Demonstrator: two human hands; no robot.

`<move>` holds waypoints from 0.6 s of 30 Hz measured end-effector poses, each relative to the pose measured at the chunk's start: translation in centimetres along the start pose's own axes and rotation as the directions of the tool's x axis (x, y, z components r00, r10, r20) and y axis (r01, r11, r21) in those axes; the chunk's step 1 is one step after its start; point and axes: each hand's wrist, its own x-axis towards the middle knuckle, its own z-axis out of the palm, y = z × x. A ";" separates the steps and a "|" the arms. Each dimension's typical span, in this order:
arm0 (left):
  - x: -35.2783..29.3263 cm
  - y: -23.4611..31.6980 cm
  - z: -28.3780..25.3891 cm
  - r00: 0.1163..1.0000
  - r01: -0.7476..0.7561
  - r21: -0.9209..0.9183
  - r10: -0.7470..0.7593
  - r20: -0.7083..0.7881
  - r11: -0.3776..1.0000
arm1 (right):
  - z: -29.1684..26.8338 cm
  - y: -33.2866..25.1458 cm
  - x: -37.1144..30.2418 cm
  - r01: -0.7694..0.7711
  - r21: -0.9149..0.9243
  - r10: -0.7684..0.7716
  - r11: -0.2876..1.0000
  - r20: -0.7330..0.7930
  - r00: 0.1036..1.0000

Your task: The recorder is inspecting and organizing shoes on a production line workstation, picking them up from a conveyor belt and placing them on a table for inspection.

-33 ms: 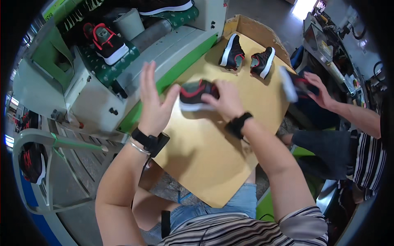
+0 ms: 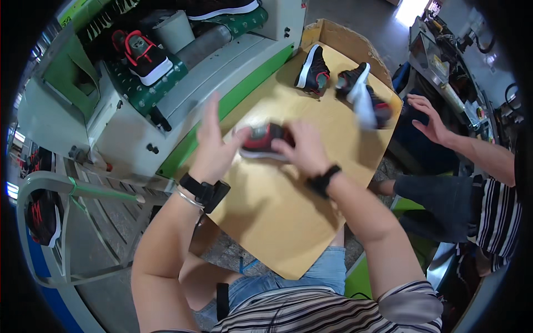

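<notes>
Shoe (image 2: 265, 141), black and red, sits low over the middle of our tan tabletop (image 2: 277, 216), and we have it in hand: our right hand (image 2: 302, 147) has its grip clamped on one end, while our left hand (image 2: 214, 150) meets the other end with fingers spread apart. It is blurred, so we think it is lifted, not resting. Two more shoes (image 2: 313, 69) lie at the far edge, untouched by us. Beside them a white piece (image 2: 363, 102) blurs in the air near a co-worker's hand (image 2: 430, 125). Another shoe (image 2: 145, 55) rides the green conveyor (image 2: 161, 91) on our left. Nothing blocks our hands.
</notes>
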 end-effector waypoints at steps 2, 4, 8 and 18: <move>-2.6 -1.8 0.7 0.920 0.017 0.034 -0.029 0.391 0.999 | 0.6 -1.6 -6.4 0.182 0.124 -0.169 0.975 -0.106 0.980; -4.8 -0.1 0.5 0.826 -0.186 0.155 0.069 0.560 0.970 | -0.9 -2.6 -11.6 0.190 0.174 -0.201 0.966 0.050 0.978; -10.4 2.1 1.2 0.864 -0.256 0.434 0.004 0.504 0.864 | -0.1 -2.8 -17.9 0.069 0.397 -0.138 0.915 0.148 0.979; -9.1 2.4 2.2 0.901 -0.306 0.478 0.089 0.424 0.823 | 3.3 -4.7 -18.4 -0.259 0.824 0.206 0.504 0.177 0.962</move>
